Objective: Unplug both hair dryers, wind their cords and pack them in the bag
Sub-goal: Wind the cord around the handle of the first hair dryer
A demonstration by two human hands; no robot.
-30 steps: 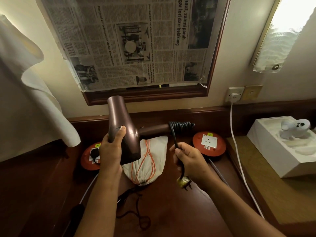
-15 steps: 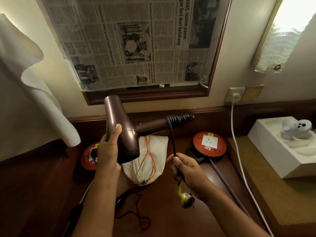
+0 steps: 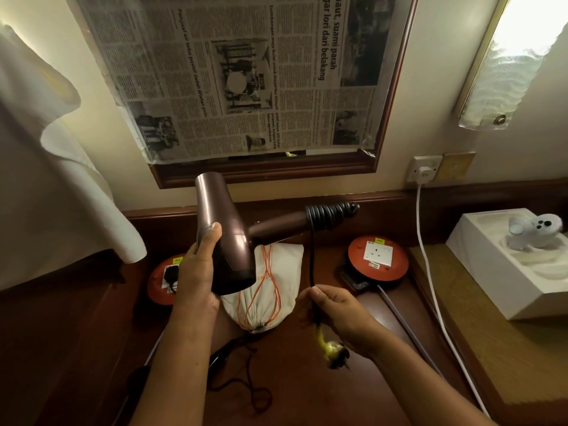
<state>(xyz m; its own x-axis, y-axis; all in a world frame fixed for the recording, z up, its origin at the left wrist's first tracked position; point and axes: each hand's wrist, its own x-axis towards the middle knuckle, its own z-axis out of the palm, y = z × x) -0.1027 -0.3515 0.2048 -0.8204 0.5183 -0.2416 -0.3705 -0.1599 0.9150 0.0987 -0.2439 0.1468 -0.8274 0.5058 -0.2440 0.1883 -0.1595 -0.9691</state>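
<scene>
Around the white bag (image 3: 270, 290) on the surface (image 3: 307, 388): orange socket discs (image 3: 378, 259) flank it left and right, a loose black cord (image 3: 246, 385) lies just in front, and bare wood opens front-right, toward the white cable (image 3: 436, 309).

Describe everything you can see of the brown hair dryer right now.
The brown hair dryer looks like glossy metallic-brown plastic, with a tapered barrel pointing up and away and its wide end toward the camera. The left hand holds the barrel in the air above the white drawstring bag. Its handle sticks out to the right, with black cord coiled round its end. One strand hangs down to the right hand, which pinches it above the plug.
</scene>
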